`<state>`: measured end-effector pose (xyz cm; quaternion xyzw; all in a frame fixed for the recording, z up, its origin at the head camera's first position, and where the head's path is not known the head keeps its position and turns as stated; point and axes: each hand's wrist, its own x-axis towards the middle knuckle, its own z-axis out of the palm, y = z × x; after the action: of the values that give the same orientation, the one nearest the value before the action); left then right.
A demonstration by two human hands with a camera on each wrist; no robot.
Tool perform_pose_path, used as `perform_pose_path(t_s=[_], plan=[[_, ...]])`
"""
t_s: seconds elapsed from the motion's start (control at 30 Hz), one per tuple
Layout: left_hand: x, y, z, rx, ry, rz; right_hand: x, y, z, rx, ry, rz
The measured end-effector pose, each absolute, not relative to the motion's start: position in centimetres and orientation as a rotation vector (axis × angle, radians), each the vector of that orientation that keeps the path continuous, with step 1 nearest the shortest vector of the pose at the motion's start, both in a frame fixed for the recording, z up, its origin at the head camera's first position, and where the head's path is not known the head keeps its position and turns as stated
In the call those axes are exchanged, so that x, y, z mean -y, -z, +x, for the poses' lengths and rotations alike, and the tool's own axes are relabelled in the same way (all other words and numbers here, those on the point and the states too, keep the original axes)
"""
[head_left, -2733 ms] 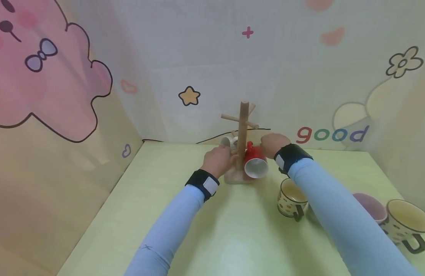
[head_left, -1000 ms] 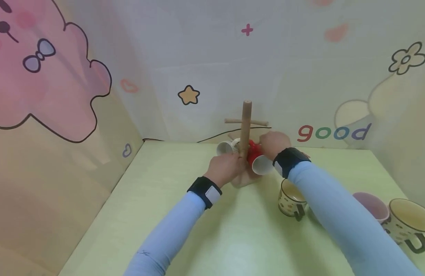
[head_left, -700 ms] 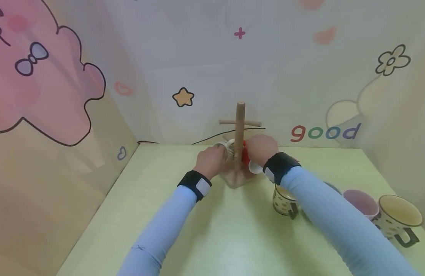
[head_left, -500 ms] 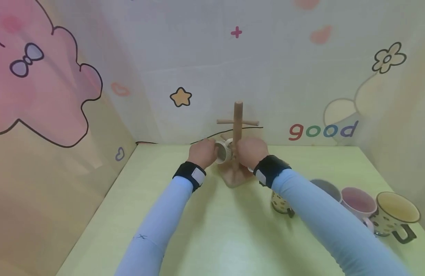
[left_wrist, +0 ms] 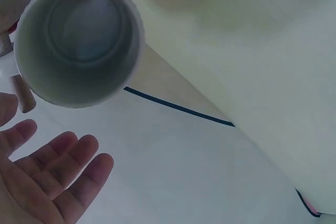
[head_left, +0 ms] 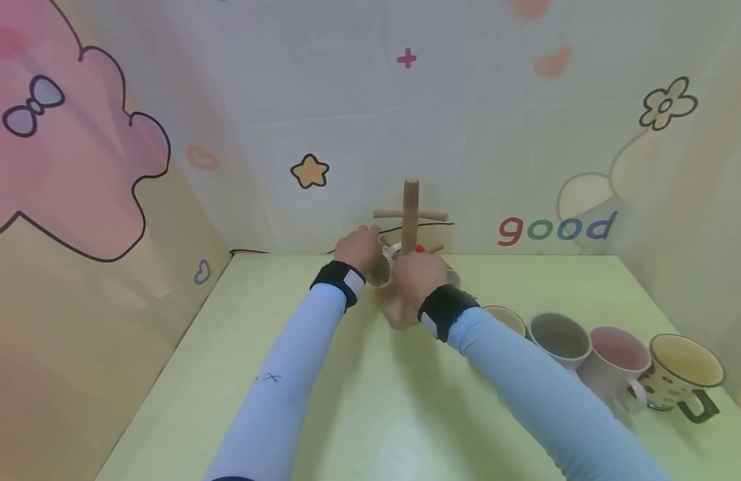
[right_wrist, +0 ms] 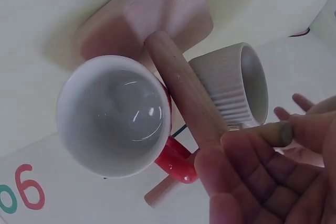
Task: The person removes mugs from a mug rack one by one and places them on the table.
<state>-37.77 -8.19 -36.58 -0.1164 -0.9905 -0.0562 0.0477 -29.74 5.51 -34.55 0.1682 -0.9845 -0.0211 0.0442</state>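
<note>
A wooden mug tree [head_left: 410,214] stands near the back wall, with a white ribbed mug [right_wrist: 223,85] on its left and a red mug with a white inside [right_wrist: 113,116] on its right, both hanging sideways by their handles. My right hand [head_left: 419,275] is in front of the post; in the right wrist view its thumb and curled fingers pinch a lower wooden peg [right_wrist: 275,134]. My left hand [left_wrist: 58,177] is beside the white mug, fingers loosely extended and apart from it in the left wrist view. In the head view my right hand hides much of the red mug.
On the right side of the pale green table [head_left: 274,401] stand a mug partly behind my right forearm [head_left: 505,317], a grey mug [head_left: 559,337], a pink mug [head_left: 613,374] and a spotted cream mug [head_left: 685,374]. A printed cloth wall [head_left: 358,87] closes the back.
The mug tree has turned on the table. My right hand has moved left from the red mug to the front of the post. My left hand has gone from the post to beyond the white mug.
</note>
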Motion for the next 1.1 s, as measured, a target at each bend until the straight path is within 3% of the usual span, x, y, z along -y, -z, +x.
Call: perform_pose_path(t_s=[0.4,1.1], plan=[[8.2,36.8,-37.8,2.991,0.082,-0.498,-4.1,35.3,-28.8,2.984,0.213,0.55],[8.8,36.1,-36.3,2.954,0.054,-0.453,-5.9,35.6,-29.6,3.029,0.02,0.504]])
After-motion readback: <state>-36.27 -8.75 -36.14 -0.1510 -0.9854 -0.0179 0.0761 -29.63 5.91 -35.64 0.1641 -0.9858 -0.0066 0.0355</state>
